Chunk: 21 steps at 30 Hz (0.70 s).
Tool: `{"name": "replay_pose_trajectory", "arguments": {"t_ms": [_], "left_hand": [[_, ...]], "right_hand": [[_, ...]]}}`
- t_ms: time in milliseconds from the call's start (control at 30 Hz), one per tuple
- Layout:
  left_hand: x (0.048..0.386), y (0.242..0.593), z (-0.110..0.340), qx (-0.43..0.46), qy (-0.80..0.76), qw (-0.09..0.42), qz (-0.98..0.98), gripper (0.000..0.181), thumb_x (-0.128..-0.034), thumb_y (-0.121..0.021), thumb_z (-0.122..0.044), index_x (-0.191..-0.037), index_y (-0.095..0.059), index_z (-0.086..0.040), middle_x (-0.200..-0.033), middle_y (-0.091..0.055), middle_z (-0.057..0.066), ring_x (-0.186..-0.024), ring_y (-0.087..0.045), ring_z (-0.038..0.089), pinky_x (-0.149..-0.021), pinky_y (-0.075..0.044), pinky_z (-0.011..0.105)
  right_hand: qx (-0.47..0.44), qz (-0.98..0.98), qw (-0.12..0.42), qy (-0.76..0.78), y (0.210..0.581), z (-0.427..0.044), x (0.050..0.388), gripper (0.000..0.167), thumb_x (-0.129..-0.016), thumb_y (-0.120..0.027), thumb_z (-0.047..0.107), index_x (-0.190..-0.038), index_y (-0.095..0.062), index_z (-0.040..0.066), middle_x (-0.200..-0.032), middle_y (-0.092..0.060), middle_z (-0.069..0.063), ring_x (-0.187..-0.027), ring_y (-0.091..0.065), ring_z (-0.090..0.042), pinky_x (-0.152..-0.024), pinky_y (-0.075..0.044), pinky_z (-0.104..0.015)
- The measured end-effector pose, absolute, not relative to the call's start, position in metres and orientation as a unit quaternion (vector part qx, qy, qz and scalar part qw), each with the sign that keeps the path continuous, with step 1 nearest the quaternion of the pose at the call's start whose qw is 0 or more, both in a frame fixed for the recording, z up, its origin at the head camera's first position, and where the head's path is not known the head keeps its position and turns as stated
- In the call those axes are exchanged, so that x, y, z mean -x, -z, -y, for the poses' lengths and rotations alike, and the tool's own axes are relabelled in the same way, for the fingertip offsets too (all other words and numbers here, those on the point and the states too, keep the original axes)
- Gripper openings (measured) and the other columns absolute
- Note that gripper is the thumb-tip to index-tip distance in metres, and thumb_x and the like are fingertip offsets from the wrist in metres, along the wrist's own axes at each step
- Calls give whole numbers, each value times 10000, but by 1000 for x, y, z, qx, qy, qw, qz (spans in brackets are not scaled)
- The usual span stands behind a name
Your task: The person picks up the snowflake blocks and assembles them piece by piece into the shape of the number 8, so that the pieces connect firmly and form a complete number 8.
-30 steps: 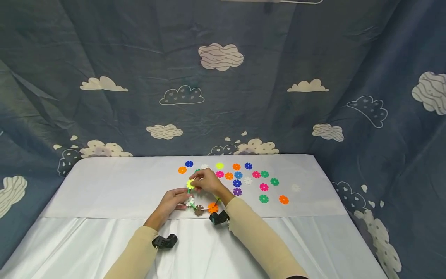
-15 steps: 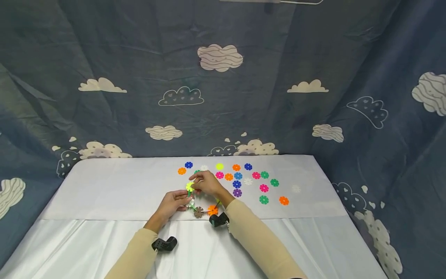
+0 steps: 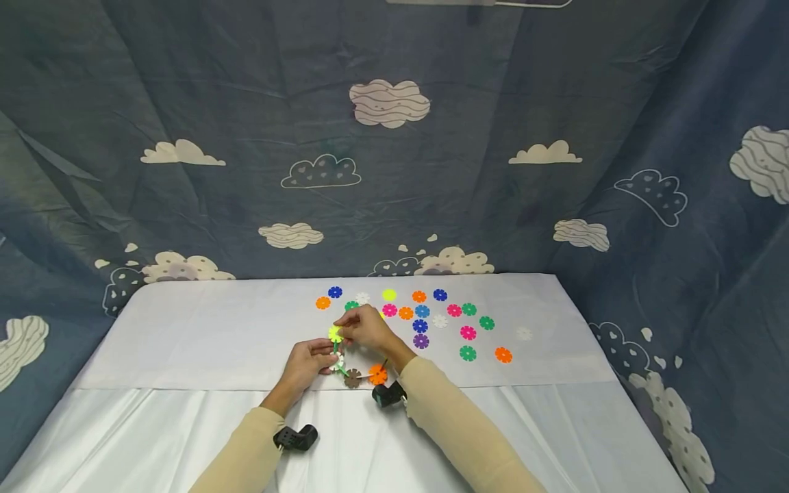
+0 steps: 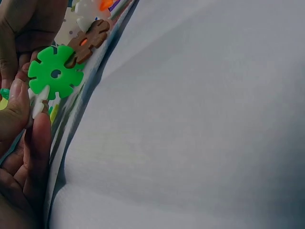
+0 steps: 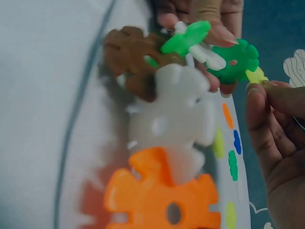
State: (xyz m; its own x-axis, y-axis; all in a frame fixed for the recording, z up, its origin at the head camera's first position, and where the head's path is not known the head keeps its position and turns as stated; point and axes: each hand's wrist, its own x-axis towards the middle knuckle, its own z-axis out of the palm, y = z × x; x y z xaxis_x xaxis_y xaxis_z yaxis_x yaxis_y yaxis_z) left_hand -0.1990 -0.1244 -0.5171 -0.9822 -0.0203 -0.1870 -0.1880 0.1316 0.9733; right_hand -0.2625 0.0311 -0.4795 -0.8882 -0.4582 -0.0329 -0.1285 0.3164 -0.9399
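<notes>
A chain of notched plastic discs joined edge to edge hangs between both hands. My right hand (image 3: 370, 329) pinches a yellow disc (image 3: 335, 333) at one end. It meets a dark green disc (image 5: 233, 62). Just below, my left hand (image 3: 305, 363) grips a white disc (image 5: 209, 58) between thumb and fingers. From there the chain runs through a bright green disc (image 4: 53, 71), a brown disc (image 5: 136, 55), a translucent white disc (image 5: 167, 119) and an orange disc (image 3: 377, 374). Beyond the orange one, my right wrist and sleeve partly hide the chain.
Loose discs lie flat on the white table (image 3: 203, 335), mostly behind and right of my hands. Among them are a purple disc (image 3: 420, 341), a pink disc (image 3: 468, 333) and an orange disc (image 3: 503, 355). A dark cloud-patterned curtain (image 3: 468, 205) stands behind the table.
Both hands keep their holds on the chain. The right hand and its yellow disc have come slightly nearer to me, and the view has shifted a little.
</notes>
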Motion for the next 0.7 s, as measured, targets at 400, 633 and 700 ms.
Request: {"name": "replay_pose_trajectory", "arguments": {"t_ms": [400,633,700], "left_hand": [[203,517,131,46,-658,112,-743,403,-874,-666,26,-1230,-517,141,-1042,-668,174,-792,-639,108,-651,-573,262],[204,513,137,60,-683,112,-719,298,-944,-619,-105,-1160,-563,93,-969,-692,106,-828,-659,146,-738,-586,311],[204,513,137,71,-688,104,-714,255,-960,-596,-117,-1105,-579,92,-932,-699,111,-820,-665,159,-733,-587,305]], "right_hand": [[196,-796,149,553,486,-36,258,164,-890,-634,-41,-1035,-711,-54,-834,-703,-116,-610,-633,-148,-616,-572,-282],[205,-799,167,539,483,-38,256,163,-894,-640,-20,-1030,-729,-21,-869,-705,-94,-601,-592,-119,-592,-546,-280],[211,-808,171,523,481,-40,254,163,-896,-647,5,-1034,-734,0,-902,-708,-84,-615,-591,-120,-591,-536,-270]]}}
